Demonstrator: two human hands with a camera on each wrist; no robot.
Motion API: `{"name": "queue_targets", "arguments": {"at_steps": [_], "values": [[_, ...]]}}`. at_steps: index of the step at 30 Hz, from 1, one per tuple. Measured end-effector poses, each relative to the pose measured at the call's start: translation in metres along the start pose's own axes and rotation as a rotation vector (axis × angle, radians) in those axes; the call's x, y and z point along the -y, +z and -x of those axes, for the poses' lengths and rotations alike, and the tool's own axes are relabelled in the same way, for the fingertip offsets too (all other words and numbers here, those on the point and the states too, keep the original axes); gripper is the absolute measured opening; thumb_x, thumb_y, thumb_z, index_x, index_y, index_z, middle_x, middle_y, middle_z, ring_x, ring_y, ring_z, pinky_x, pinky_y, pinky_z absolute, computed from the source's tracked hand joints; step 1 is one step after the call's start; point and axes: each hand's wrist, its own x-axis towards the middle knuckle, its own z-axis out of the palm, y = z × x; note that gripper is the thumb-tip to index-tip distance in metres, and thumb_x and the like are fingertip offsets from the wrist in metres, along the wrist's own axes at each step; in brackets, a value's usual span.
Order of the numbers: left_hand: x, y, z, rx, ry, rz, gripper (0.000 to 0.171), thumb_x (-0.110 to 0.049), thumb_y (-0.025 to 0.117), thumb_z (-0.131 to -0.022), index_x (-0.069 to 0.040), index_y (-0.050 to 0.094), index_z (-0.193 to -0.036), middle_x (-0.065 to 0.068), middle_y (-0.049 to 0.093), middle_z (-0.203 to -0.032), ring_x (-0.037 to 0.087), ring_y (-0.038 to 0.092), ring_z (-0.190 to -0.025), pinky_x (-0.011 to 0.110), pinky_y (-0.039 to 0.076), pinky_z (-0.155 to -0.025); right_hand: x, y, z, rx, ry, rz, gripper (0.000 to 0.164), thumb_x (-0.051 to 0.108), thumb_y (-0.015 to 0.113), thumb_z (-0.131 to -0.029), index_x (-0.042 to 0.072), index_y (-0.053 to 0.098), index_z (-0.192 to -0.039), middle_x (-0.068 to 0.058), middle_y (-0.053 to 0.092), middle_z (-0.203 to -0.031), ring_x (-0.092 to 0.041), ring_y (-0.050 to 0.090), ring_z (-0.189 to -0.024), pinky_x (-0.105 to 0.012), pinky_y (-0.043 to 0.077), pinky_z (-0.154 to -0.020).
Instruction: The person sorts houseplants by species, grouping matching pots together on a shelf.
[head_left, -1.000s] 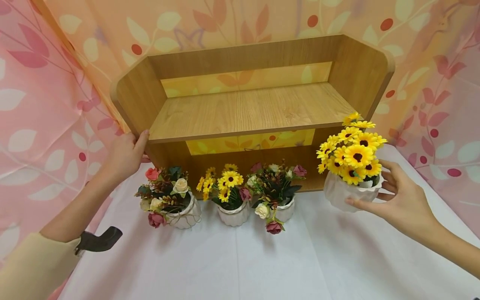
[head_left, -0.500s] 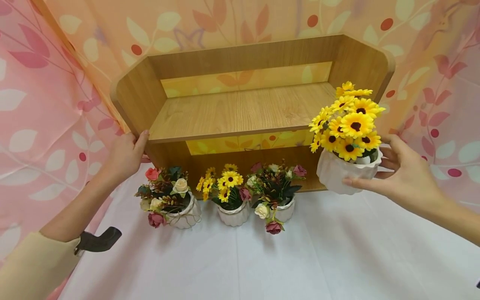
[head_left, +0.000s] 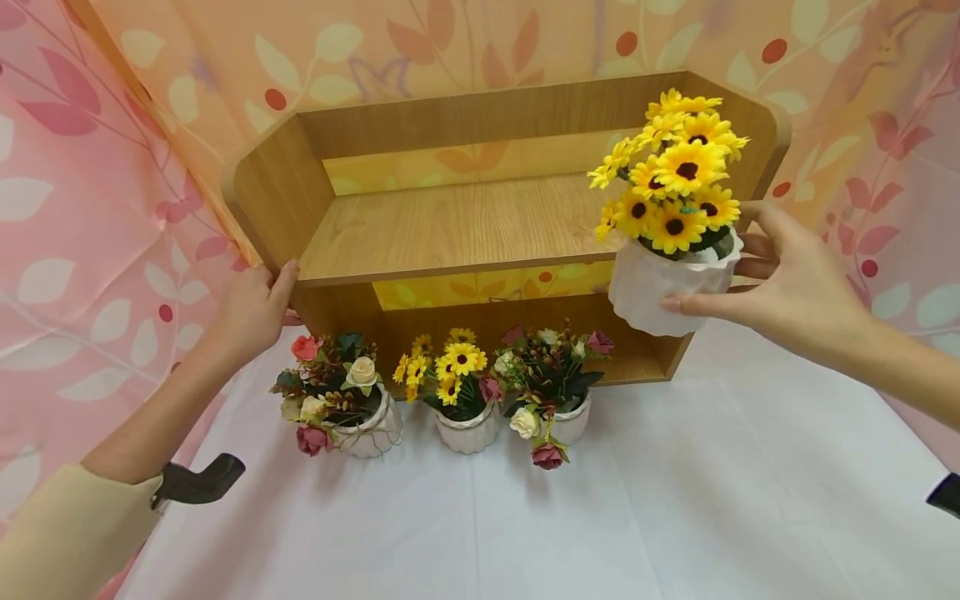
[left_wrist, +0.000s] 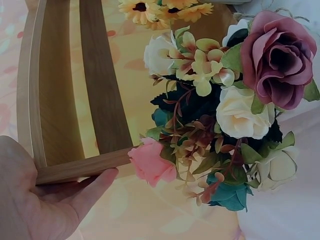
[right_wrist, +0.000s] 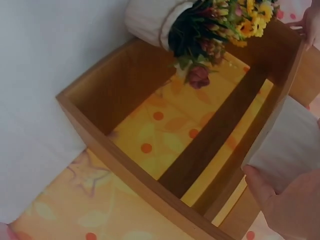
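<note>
My right hand (head_left: 795,287) grips a white pot (head_left: 660,292) of yellow sunflowers (head_left: 678,179), thumb on its front and fingers round its right side. The pot is held upright in front of the right end of the wooden shelf (head_left: 465,225), overlapping the upper board's edge in the head view. The right wrist view shows the thumb against the pale pot (right_wrist: 290,145); its flowers are out of sight there. With the left hand (head_left: 251,312) I hold the shelf's left side panel, thumb at the front edge. In the left wrist view the left hand (left_wrist: 50,205) pinches that panel (left_wrist: 85,167).
On the white tablecloth (head_left: 525,533), before the lower compartment, stand three pots: mixed roses (head_left: 330,400) at left, small sunflowers with a mauve rose (head_left: 461,392) in the middle, dark foliage with roses (head_left: 555,392) at right. A floral curtain (head_left: 450,50) hangs behind.
My right hand has lifted the sunflower pot up and slightly left, from low at the shelf's right front to the height of the upper board. The left hand has stayed put.
</note>
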Motion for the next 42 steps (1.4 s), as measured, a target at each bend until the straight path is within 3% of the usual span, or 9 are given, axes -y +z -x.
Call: {"name": "queue_targets", "arguments": {"at_steps": [6, 10, 13, 15, 21, 27, 37, 42], "values": [[0.001, 0.0, 0.0, 0.001, 0.008, 0.014, 0.074, -0.043, 0.025, -0.115, 0.024, 0.048, -0.138, 0.044, 0.064, -0.122, 0.054, 0.072, -0.101, 0.028, 0.057, -0.057, 0.014, -0.001, -0.02, 0.031, -0.01, 0.005, 0.09, 0.016, 0.093, -0.081, 0.017, 0.04, -0.153, -0.007, 0.066, -0.138, 0.009, 0.067, -0.1, -0.008, 0.052, -0.078], [0.0, 0.0, 0.0, 0.003, 0.006, 0.025, 0.074, -0.044, 0.026, -0.115, 0.024, 0.048, -0.137, 0.044, 0.064, -0.122, 0.053, 0.073, -0.101, 0.028, 0.057, -0.056, 0.028, 0.002, -0.032, 0.053, 0.004, 0.012, 0.091, 0.024, 0.092, -0.083, 0.017, 0.038, -0.155, -0.018, 0.061, -0.148, -0.016, 0.069, -0.12, -0.006, 0.051, -0.078], [0.0, 0.0, -0.001, 0.016, -0.005, 0.024, 0.074, -0.044, 0.025, -0.115, 0.024, 0.046, -0.139, 0.044, 0.063, -0.124, 0.054, 0.071, -0.104, 0.028, 0.057, -0.057, 0.038, 0.007, -0.04, 0.057, 0.005, 0.022, 0.091, 0.029, 0.092, -0.084, 0.014, 0.037, -0.155, -0.019, 0.059, -0.15, -0.037, 0.063, -0.13, -0.006, 0.049, -0.076], [0.0, 0.0, -0.001, 0.024, -0.011, 0.021, 0.074, -0.044, 0.025, -0.115, 0.023, 0.046, -0.14, 0.044, 0.062, -0.126, 0.055, 0.07, -0.106, 0.028, 0.057, -0.057, 0.044, 0.01, -0.046, 0.064, -0.001, 0.026, 0.092, 0.031, 0.091, -0.084, 0.013, 0.037, -0.156, -0.019, 0.059, -0.15, -0.04, 0.062, -0.132, -0.007, 0.049, -0.077], [-0.001, -0.001, -0.002, 0.033, -0.014, 0.028, 0.074, -0.043, 0.025, -0.115, 0.023, 0.044, -0.141, 0.045, 0.061, -0.127, 0.055, 0.07, -0.106, 0.027, 0.056, -0.058, 0.063, 0.023, -0.06, 0.059, -0.03, 0.024, 0.092, 0.033, 0.092, -0.082, 0.013, 0.039, -0.153, -0.019, 0.065, -0.141, -0.037, 0.067, -0.122, -0.012, 0.052, -0.075], [-0.001, -0.002, -0.002, 0.031, -0.014, 0.035, 0.074, -0.043, 0.025, -0.115, 0.024, 0.044, -0.141, 0.045, 0.061, -0.127, 0.054, 0.071, -0.106, 0.026, 0.056, -0.057, 0.078, 0.04, -0.076, 0.069, -0.045, 0.018, 0.097, 0.037, 0.092, -0.08, 0.015, 0.038, -0.157, -0.019, 0.06, -0.141, -0.034, 0.064, -0.117, -0.019, 0.05, -0.075], [0.0, -0.003, -0.001, 0.023, -0.021, 0.034, 0.074, -0.043, 0.025, -0.115, 0.024, 0.045, -0.14, 0.045, 0.061, -0.126, 0.054, 0.071, -0.105, 0.026, 0.055, -0.058, 0.109, 0.07, -0.097, 0.096, -0.079, 0.006, 0.097, 0.04, 0.092, -0.079, 0.013, 0.04, -0.156, -0.013, 0.051, -0.153, -0.03, 0.057, -0.133, -0.046, 0.053, -0.102], [0.0, -0.002, -0.002, 0.017, -0.006, 0.026, 0.073, -0.042, 0.025, -0.115, 0.024, 0.047, -0.139, 0.044, 0.063, -0.124, 0.053, 0.072, -0.103, 0.026, 0.056, -0.057, 0.121, 0.085, -0.109, 0.077, -0.064, -0.005, 0.096, 0.04, 0.094, -0.075, 0.012, 0.043, -0.152, -0.006, 0.049, -0.156, -0.023, 0.053, -0.138, -0.045, 0.052, -0.104]]}}
